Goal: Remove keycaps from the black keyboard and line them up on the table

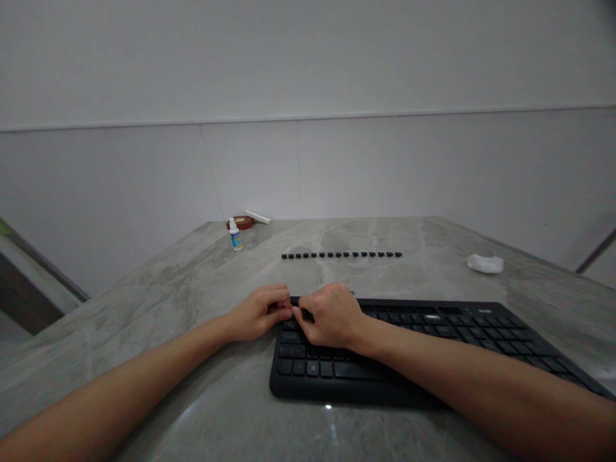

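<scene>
Plain pale wall (pixel 308 70) at the back, grey marbled table (pixel 168 308) in front, and your keyboard (pixel 356 371) is right there on it, angled off to the right. Looks to me like you're on some fiddly fingertip work at the keyboard's far left corner. Your left hand (pixel 267 312) is curled just at that corner, and your right hand (pixel 332 314) comes across the keyboard to meet it. Thumbs and fingers are bent in with the tips bunched close, but I honestly can't tell if you're pinching anything. I'd say the next move calls for small, light finger motions, since your hands are practically bumping.

Count so far: one keyboard, fifteen little black pieces (pixel 338 255) lined up beyond its far edge, one spray bottle (pixel 236 240) beyond it to the left, one brown box (pixel 243 222) and one white strip (pixel 258 217) farther back still, plus one white wad (pixel 485 264) beyond its right half.
</scene>
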Motion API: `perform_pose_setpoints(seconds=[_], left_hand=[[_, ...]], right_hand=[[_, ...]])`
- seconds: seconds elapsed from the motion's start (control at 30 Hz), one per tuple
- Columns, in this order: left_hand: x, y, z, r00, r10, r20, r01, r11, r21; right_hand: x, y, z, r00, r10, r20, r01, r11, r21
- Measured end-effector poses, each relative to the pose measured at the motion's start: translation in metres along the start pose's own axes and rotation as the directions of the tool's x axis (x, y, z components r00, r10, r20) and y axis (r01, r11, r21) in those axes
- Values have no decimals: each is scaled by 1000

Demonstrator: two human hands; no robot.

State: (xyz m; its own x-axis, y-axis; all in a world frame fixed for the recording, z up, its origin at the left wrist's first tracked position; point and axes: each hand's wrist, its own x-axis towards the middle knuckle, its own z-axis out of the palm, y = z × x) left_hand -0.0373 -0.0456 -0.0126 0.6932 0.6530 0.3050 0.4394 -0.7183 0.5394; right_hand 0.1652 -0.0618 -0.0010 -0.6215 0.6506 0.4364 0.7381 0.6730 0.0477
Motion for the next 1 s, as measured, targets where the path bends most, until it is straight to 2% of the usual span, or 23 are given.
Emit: perform_pose_setpoints(seconds=[0.13,0.23,0.4,0.77,1.0], left_hand=[[2,2,1,1000,-18,-4,18,1000,-12],[4,3,3,997,-77,-7,77,997,-28],[4,5,3,999,-34,7,34,999,4],[-3,2,-9,1000,21,-15,-20,996,92],[-7,0,-20,996,69,57,-73,994,77]], right_hand=[[-1,1,0,1000,-3,-28,3,1000,7],[-3,7,0,995,51,-81,-49,999,20],[-5,22,1,986,107,-128,-104,994,30],[-7,28,3,996,-26,-87,37,991,126],[-8,32,1,994,-92,-63,101,981,166]])
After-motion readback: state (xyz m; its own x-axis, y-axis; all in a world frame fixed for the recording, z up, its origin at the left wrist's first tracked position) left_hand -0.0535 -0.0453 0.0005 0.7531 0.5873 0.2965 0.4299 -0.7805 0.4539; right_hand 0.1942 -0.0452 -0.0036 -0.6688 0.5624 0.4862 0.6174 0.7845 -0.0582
